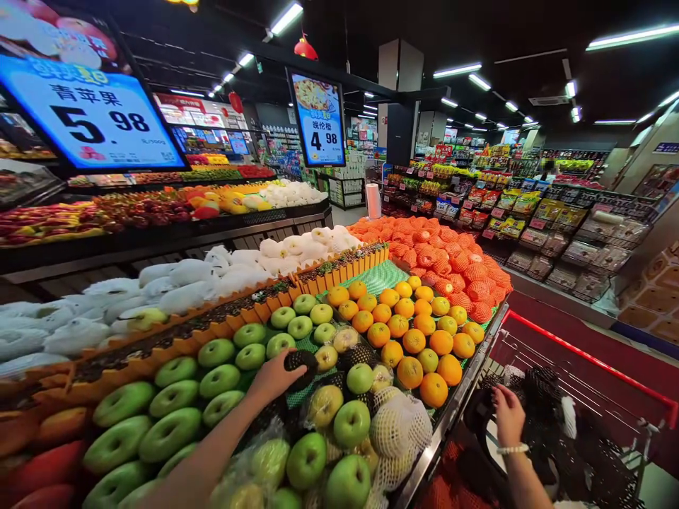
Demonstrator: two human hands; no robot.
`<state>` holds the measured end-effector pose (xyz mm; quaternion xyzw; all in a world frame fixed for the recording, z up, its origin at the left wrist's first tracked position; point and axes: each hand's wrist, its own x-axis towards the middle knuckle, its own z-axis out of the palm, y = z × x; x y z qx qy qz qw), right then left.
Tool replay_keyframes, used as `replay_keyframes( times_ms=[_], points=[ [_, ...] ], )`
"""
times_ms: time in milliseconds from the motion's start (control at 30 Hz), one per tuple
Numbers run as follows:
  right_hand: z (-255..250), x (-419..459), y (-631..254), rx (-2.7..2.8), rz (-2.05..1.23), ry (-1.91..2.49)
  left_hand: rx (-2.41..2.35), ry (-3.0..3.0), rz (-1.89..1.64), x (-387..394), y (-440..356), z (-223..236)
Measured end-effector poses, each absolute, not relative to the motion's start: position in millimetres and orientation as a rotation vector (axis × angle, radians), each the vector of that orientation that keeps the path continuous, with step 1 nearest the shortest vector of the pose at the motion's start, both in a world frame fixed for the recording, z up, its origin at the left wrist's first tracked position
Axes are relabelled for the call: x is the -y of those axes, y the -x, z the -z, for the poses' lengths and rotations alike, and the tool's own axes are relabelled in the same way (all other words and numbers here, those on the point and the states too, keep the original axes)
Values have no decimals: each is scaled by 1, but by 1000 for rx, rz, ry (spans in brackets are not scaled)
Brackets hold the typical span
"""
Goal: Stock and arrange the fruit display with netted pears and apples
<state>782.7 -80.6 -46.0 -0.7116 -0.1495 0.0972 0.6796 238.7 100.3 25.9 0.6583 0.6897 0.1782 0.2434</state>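
Observation:
My left hand (273, 382) reaches over the fruit display, its fingers closed around a dark item that looks like a black foam net (301, 362); whether fruit is inside, I cannot tell. Beside it on the left lie rows of green apples (220, 382). Closer to me is a mixed pile of loose green apples (353, 422), plastic-wrapped yellowish fruit (325, 404) and fruit in white foam nets (400, 428). My right hand (509, 418), wearing a white beaded bracelet, is over the shopping cart with its fingers drawn together near black foam netting (541, 396). What they pinch is unclear.
Oranges (414, 339) fill the display's right part, with fruit in red nets (450, 261) behind. An orange divider (302, 279) separates white-wrapped fruit (180, 276). The display's metal edge (429, 452) runs beside the cart's red handle (594, 364). Price screens (318, 127) hang above.

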Motion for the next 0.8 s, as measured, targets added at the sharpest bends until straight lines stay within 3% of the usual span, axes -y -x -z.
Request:
replay_keyframes(
  times_ms=[167,333,467,633,800],
  points=[
    [-19,68,-620,1152,-589,1249,-1640,-1693,-959,-71,-255,-71],
    [-100,45,-506,1874,-489,786,-1508,-1808,-1197,-19,-298,-104],
    [-96,27,-465,1700,-452,914,-1603,-1767,-1486,3,-309,-108],
    [-60,9,-446,1348,-885,950,-1824,-1638,-1546,23,-310,-100],
    [-50,-7,-441,1171,-1427,757,-1708,-1448,-1605,44,-316,-94]
  ],
)
